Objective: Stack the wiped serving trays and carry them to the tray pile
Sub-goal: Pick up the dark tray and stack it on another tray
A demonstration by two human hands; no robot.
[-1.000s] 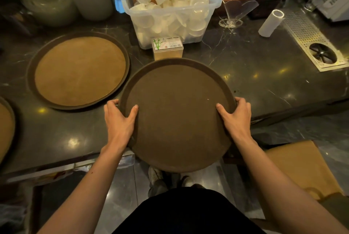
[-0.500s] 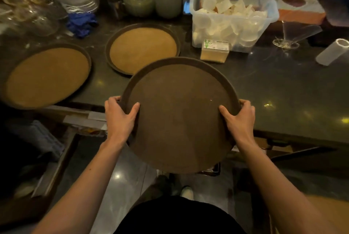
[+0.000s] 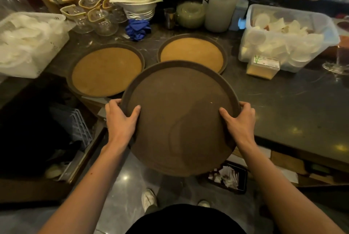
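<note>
I hold a round dark brown serving tray (image 3: 179,118) in the air, level with the counter's front edge. My left hand (image 3: 120,120) grips its left rim, thumb on the top face. On the right rim, my right hand (image 3: 238,120) grips the same way. Two more round trays with tan cork-coloured faces lie flat on the dark counter beyond it: one to the left (image 3: 105,71), one behind (image 3: 191,53), partly covered by the held tray's far rim.
A white basket (image 3: 28,45) stands at left. Glass jars (image 3: 94,16), stacked white bowls (image 3: 138,5) and a blue cloth (image 3: 138,28) line the back. A clear tub of plastic cups (image 3: 287,35) and a small box (image 3: 263,67) sit at right. A crate (image 3: 75,122) stands below the counter.
I have carried the held tray leftward along the counter; the two tan trays now lie straight ahead of it. Both hands keep the same grip.
</note>
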